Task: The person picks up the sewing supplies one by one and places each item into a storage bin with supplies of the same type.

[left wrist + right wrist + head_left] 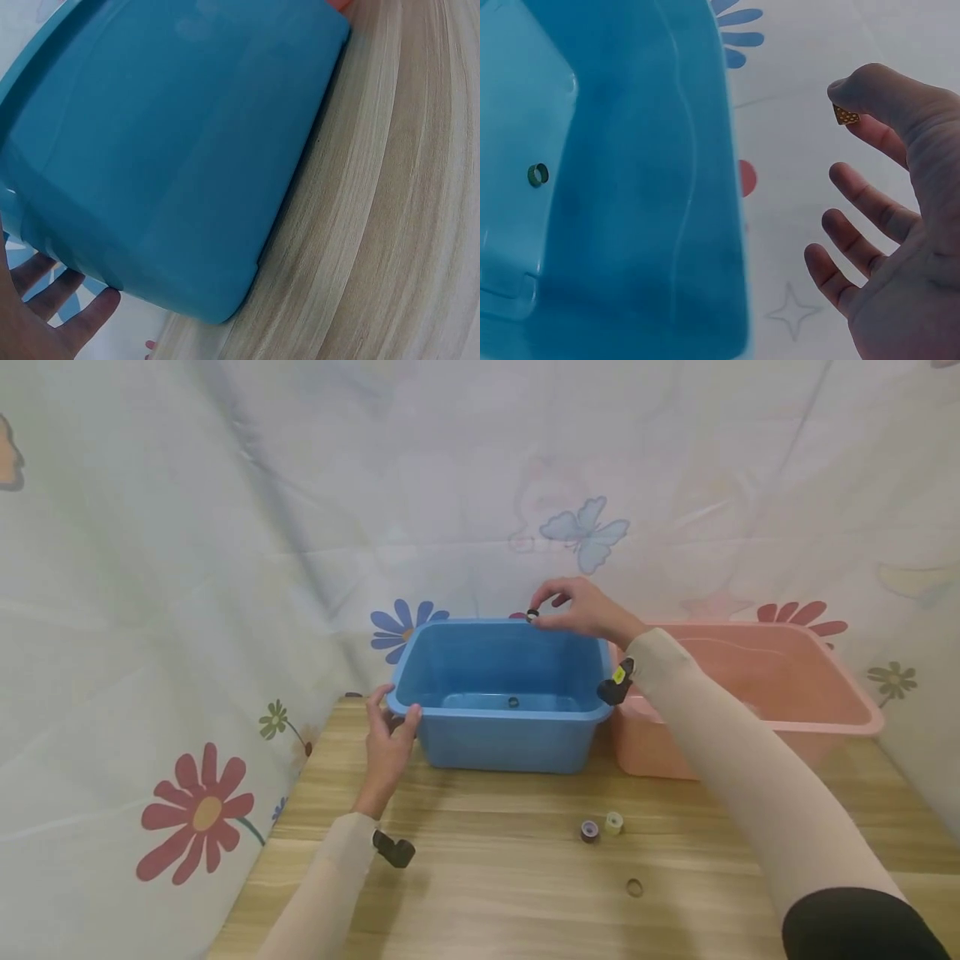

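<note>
Between thumb and index finger, my right hand pinches a small ring above the back rim of the blue plastic tub. In the right wrist view this ring looks gold with pale dots, and the other fingers are spread apart. My left hand grips the tub's front left corner, thumb at the front and fingers along the left side. Inside the tub, another ring lies on the floor. Seen from the left wrist, the fingers are beside the tub wall.
A pink tub stands right of the blue one, partly behind my right sleeve. On the wooden table in front are a dark spool-like piece, a pale one and a thin ring. A patterned curtain hangs behind.
</note>
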A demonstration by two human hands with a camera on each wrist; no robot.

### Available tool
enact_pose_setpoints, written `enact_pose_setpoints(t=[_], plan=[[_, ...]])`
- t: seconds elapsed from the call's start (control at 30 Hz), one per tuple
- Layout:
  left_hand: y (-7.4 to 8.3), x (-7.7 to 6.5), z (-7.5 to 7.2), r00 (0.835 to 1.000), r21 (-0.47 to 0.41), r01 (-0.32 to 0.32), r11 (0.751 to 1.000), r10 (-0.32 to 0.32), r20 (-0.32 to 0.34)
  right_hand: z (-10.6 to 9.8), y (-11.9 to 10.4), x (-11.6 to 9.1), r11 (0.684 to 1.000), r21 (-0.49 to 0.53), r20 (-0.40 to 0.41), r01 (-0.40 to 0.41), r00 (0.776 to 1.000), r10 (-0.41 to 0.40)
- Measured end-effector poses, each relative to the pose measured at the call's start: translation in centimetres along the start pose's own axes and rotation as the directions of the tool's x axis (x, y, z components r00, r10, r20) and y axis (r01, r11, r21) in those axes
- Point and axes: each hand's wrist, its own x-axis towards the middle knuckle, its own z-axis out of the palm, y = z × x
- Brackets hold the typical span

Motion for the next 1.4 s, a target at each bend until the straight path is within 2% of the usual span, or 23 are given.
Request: enact_pose_setpoints(t=[0.17, 0.5, 0.77, 0.87, 1.1, 1.4], plan=[[-0.6, 0.2, 0.3, 0.999, 0.006, -0.026, 1.0, 0.026, -0.022, 0.6, 1.0, 0.4, 0.999, 0.009, -0.015, -0.031, 0.999, 0.031], [-0.3, 0.3, 0.6, 0.999, 0.014, -0.045, 0.999, 0.046, -0.027, 1.4, 2.0, 1.1, 0.994, -0.002, -0.046, -0.108, 0.993, 0.108], [-0.2, 0.5, 0.6, 1.0, 0.014, -0.022, 1.0, 0.022, -0.009, 1.7, 2.3, 1.3, 0.989, -0.037, -0.068, -0.145, 0.987, 0.143], [0.2, 0.3, 0.5, 1.0, 0.023, -0.016, 1.0, 0.016, -0.004, 1.9, 2.4, 1.3, 0.987, -0.048, -0.066, -0.152, 0.987, 0.149], [3.6, -1.1, 0.1, 1.0, 0.037, -0.013, 0.999, 0.013, 0.005, 2.6, 2.7, 1.5, 0.987, -0.051, -0.054, -0.154, 0.987, 0.151], [3.3, -1.2, -0.1, 1.0, 0.029, -0.001, 1.0, 0.001, 0.013, 3.1, 2.9, 1.6, 0.984, -0.083, -0.116, -0.157, 0.982, 0.147]])
